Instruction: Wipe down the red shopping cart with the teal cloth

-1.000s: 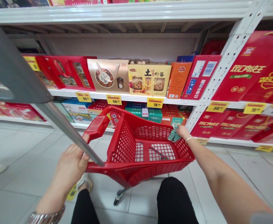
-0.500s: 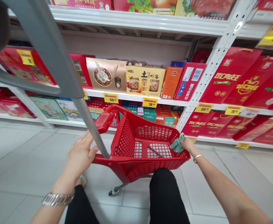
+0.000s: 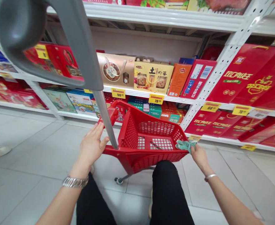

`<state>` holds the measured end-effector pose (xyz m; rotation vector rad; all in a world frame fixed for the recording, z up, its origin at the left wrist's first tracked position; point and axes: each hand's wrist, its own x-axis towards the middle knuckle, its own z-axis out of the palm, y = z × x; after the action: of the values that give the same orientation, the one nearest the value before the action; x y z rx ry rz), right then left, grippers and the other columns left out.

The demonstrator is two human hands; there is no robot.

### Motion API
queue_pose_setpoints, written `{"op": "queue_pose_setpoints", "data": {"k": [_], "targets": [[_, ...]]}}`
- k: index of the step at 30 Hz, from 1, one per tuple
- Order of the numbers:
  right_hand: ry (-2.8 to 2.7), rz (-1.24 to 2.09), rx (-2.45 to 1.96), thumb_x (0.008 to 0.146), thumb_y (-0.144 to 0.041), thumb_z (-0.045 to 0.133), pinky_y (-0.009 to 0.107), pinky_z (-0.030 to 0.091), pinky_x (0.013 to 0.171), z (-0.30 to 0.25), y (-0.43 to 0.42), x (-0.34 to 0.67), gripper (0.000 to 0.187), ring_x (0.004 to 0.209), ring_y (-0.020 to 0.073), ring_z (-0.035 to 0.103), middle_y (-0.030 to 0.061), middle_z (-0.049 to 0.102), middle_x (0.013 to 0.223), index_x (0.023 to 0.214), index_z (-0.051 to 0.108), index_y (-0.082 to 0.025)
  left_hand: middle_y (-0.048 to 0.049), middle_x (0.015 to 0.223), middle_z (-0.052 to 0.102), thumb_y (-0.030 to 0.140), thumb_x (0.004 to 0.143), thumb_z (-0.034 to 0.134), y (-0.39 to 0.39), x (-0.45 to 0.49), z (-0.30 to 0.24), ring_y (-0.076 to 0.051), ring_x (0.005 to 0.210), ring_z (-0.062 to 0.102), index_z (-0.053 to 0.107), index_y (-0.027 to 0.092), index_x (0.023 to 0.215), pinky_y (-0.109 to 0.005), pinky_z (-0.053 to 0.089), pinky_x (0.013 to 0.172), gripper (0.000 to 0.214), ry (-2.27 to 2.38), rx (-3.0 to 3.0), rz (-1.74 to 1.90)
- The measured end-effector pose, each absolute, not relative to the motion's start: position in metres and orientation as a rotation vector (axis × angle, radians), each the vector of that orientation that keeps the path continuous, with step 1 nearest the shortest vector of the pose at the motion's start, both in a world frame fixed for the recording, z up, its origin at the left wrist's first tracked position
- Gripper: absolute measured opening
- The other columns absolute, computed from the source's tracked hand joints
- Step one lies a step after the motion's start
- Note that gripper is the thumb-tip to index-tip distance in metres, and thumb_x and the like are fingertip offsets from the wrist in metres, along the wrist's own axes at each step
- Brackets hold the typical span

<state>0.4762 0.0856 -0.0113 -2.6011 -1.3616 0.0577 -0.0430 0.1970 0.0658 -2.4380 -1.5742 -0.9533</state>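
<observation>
Above the right hand (image 3: 199, 157), yellow price tag (image 3: 211, 107): 68

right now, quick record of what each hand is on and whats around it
place: supermarket aisle, white shelving
left hand: open, beside the grey cart pole
right hand: holding a teal cloth on the rim of the red plastic basket cart
wrists: metal watch left, thin bangle right
shelves: boxed gift sets, yellow price tags
</observation>
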Motion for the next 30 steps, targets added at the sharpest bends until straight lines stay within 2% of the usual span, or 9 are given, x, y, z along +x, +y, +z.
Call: {"op": "queue_pose_setpoints", "data": {"k": [2, 5, 8, 12, 17, 22, 27, 30], "targets": [[-1.398, -0.023, -2.561, 0.097, -0.028, 0.035, 0.041, 0.049, 0.089, -0.019, 0.075, 0.472, 0.035, 0.104, 0.0312, 0.068, 0.0198, 0.073, 0.105, 0.101, 0.068, -0.016, -0.0178, 0.144, 0.058, 0.063, 0.096, 0.03, 0.194, -0.042, 0.066, -0.033, 0.142, 0.046, 0.055, 0.015, 0.137, -0.05, 0.043, 0.113, 0.068, -1.589, -2.431, -0.962], [-1.512, -0.123, -2.369, 0.094, -0.026, 0.038, 0.051, 0.039, 0.108, -0.029, 0.071, 0.46, 0.032, 0.127, 0.0333, 0.055, 0.0209, 0.067, 0.123, 0.104, 0.067, -0.016, -0.0203, 0.145, 0.057, 0.067, 0.095, 0.025, 0.189, -0.04, 0.065, -0.034, 0.142, 0.044, 0.052, 0.011, 0.14, -0.051, 0.041, 0.114, 0.077, -1.597, -2.427, -0.969], [-1.602, -0.108, -2.114, 0.093, -0.026, 0.039, 0.054, 0.033, 0.114, -0.036, 0.077, 0.435, 0.035, 0.123, 0.0304, 0.056, 0.0166, 0.067, 0.124, 0.115, 0.066, -0.019, -0.0221, 0.144, 0.056, 0.069, 0.095, 0.023, 0.184, -0.035, 0.064, -0.034, 0.143, 0.044, 0.053, 0.009, 0.14, -0.052, 0.041, 0.114, 0.08, -1.608, -2.42, -0.963], [-1.648, -0.075, -1.791, 0.097, -0.032, 0.039, 0.057, 0.04, 0.11, -0.042, 0.083, 0.374, 0.035, 0.114, 0.0304, 0.058, 0.0146, 0.068, 0.117, 0.116, 0.067, -0.021, -0.0211, 0.145, 0.056, 0.065, 0.096, 0.027, 0.177, -0.025, 0.062, -0.034, 0.142, 0.045, 0.052, 0.01, 0.141, -0.052, 0.041, 0.114, 0.075, -1.632, -2.396, -0.981], [-1.611, 0.04, -1.504, 0.099, -0.03, 0.043, 0.059, 0.042, 0.11, -0.034, 0.083, 0.282, 0.035, 0.12, 0.0303, 0.058, 0.0118, 0.066, 0.124, 0.127, 0.064, -0.027, -0.0196, 0.147, 0.055, 0.062, 0.096, 0.032, 0.174, -0.02, 0.058, -0.033, 0.144, 0.043, 0.049, 0.012, 0.144, -0.053, 0.04, 0.116, 0.071, -1.619, -2.389, -1.016], [-1.666, 0.388, -1.255, 0.097, -0.023, 0.047, 0.051, 0.046, 0.109, 0.007, 0.086, 0.216, 0.04, 0.124, 0.0279, 0.058, 0.0095, 0.064, 0.132, 0.134, 0.062, -0.031, -0.0202, 0.147, 0.055, 0.063, 0.096, 0.032, 0.175, -0.025, 0.055, -0.034, 0.143, 0.043, 0.05, 0.011, 0.144, -0.052, 0.041, 0.116, 0.074, -1.609, -2.392, -1.01], [-1.76, 0.698, -1.003, 0.095, -0.02, 0.05, 0.039, 0.053, 0.102, 0.048, 0.107, 0.204, 0.033, 0.114, 0.0224, 0.065, 0.0046, 0.072, 0.117, 0.118, 0.071, -0.031, -0.0201, 0.149, 0.053, 0.066, 0.094, 0.035, 0.174, -0.027, 0.054, -0.033, 0.144, 0.043, 0.049, 0.011, 0.145, -0.051, 0.039, 0.117, 0.076, -1.599, -2.384, -1.013], [-1.675, 0.674, -0.991, 0.092, -0.02, 0.055, 0.036, 0.055, 0.097, 0.061, 0.133, 0.212, 0.028, 0.109, 0.0215, 0.068, 0.0046, 0.073, 0.114, 0.111, 0.075, -0.028, -0.0204, 0.148, 0.054, 0.067, 0.093, 0.039, 0.171, -0.026, 0.052, -0.034, 0.143, 0.044, 0.048, 0.011, 0.146, -0.052, 0.04, 0.117, 0.078, -1.595, -2.36, -1.037]]}}
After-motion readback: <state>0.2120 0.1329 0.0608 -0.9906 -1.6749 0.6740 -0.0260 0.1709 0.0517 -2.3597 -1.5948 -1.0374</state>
